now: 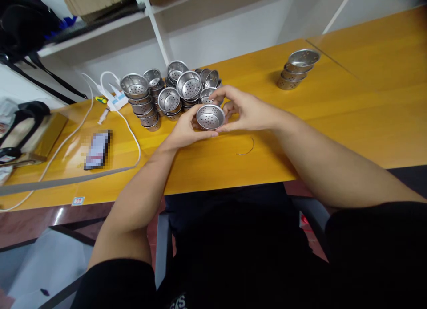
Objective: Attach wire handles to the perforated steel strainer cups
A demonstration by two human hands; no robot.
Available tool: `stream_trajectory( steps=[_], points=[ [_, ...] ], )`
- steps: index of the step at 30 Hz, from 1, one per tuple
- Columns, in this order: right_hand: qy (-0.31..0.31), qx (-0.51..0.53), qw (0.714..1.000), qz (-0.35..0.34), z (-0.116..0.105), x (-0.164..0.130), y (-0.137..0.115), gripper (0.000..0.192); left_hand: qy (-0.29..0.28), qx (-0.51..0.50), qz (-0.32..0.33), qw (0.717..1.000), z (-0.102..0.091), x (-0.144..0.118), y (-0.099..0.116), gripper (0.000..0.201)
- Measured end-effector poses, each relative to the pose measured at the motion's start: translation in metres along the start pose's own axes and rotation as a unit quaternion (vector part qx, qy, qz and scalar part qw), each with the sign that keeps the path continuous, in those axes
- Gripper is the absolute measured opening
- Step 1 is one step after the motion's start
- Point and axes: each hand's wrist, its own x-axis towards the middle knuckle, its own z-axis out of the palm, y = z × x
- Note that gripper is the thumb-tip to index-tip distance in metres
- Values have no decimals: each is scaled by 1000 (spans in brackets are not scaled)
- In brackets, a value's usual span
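Observation:
A small perforated metal strainer basket [211, 117] is held in front of me, its round open top facing up. My left hand [189, 130] grips it from the left, thumb along the near side. From the right, my right hand [238, 109] closes on it with the thumb at its lower edge and the fingers curled behind the rim; some fingertips are hidden. Just beyond my hands stand several stacks of similar strainer baskets [189, 85]. A thin curved wire [251, 148] lies on the yellow table [213, 171] near my right forearm.
Another stack of baskets [295, 71] stands at the right rear. To the left are a phone [97, 149], a white power strip [118, 99] with trailing cables, and a syringe-like object [103, 116]. A white shelf frame [155, 28] rises behind the stacks.

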Motion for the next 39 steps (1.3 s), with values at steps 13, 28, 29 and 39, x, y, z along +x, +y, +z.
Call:
stream_trajectory(
  steps=[13, 28, 29, 39],
  points=[
    [-116, -266, 895, 340, -82, -15, -49, 11, 29, 24, 25, 999, -13, 0, -9, 103],
    [-203, -335, 764, 512, -81, -7, -50, 30, 48, 45, 17, 998, -25, -1, -17, 107],
    [-204, -343, 763, 509, -82, -8, -46, 30, 45, 52, 20, 997, -26, -1, -19, 108],
    [-233, -403, 760, 453, -85, -9, -14, 31, 48, 70, 16, 996, -26, 0, -15, 108]
  ],
)
